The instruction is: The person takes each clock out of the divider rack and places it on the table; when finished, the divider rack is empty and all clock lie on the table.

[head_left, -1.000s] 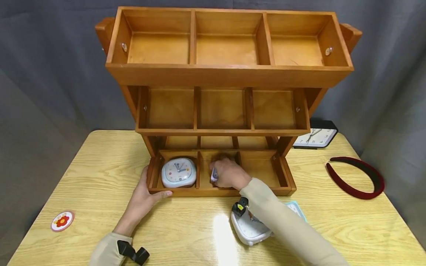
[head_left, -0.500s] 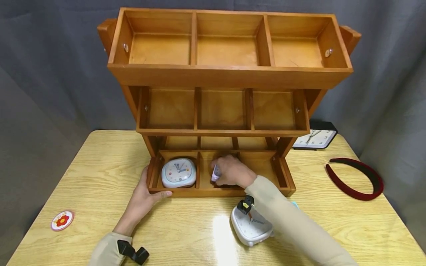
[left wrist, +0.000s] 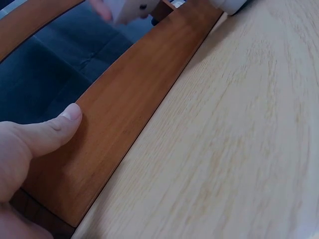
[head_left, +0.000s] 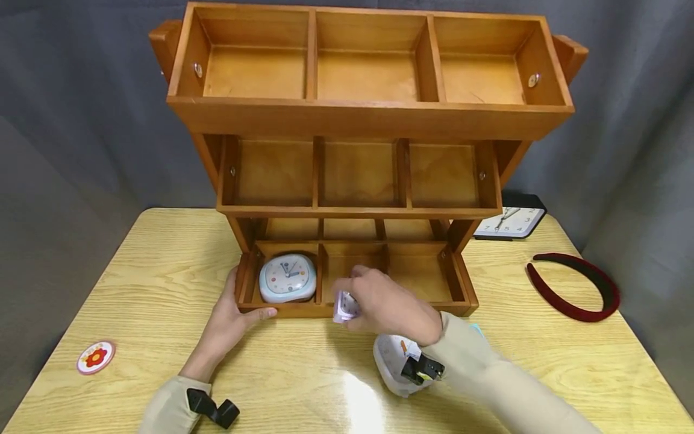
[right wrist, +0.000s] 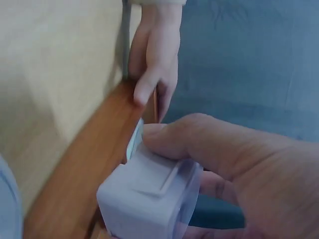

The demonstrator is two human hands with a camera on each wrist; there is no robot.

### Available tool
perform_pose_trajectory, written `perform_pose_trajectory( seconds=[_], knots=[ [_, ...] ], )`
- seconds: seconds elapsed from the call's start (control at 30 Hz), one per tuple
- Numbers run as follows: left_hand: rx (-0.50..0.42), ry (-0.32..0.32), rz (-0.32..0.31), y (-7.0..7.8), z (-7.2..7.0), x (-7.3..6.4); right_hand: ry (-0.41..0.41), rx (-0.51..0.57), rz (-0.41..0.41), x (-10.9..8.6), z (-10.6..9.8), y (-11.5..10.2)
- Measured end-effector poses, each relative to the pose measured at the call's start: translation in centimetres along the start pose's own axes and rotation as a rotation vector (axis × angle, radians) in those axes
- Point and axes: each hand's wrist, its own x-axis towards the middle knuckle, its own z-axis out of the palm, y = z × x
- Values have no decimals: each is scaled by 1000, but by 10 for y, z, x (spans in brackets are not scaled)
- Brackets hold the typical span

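A three-tier wooden organizer box (head_left: 368, 120) stands on the table with its tiers spread. At its lower left corner my left hand (head_left: 223, 322) grips the bottom tier, thumb on the front board and fingers along the side. My right hand (head_left: 390, 306) pinches a small pale purple alarm clock (head_left: 346, 306) over the front edge of the bottom middle compartment. In the right wrist view, the thumb lies on the casing of this clock (right wrist: 142, 194). A rounded light-blue clock (head_left: 287, 278) sits in the bottom left compartment.
A white clock (head_left: 386, 361) lies on the table, partly under the right forearm. Behind the sleeve peeks a light-blue edge (head_left: 477, 329). To the right are a dark red headband (head_left: 575, 307) and a black-framed clock (head_left: 509, 222). A round flower patch (head_left: 96, 357) lies left.
My right hand has lifted the small clock out of the bottom middle compartment and drawn it towards me over the front board. The left hand keeps its place at the corner.
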Motion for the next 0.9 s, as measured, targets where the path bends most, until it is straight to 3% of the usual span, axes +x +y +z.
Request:
perform_pose_trajectory(
  seconds=[0.17, 0.4, 0.57, 0.9],
  knots=[
    [1, 3, -6, 0, -2, 0, -21, 7, -43, -15, 9, -20],
    [1, 5, -7, 0, -3, 0, -81, -72, -109, -21, 29, -36],
    [-12, 5, 0, -1, -3, 1, -135, -129, -82, -17, 46, -38],
    [22, 10, 33, -4, -1, 3, -142, -226, -85, -15, 64, -33]
  ],
)
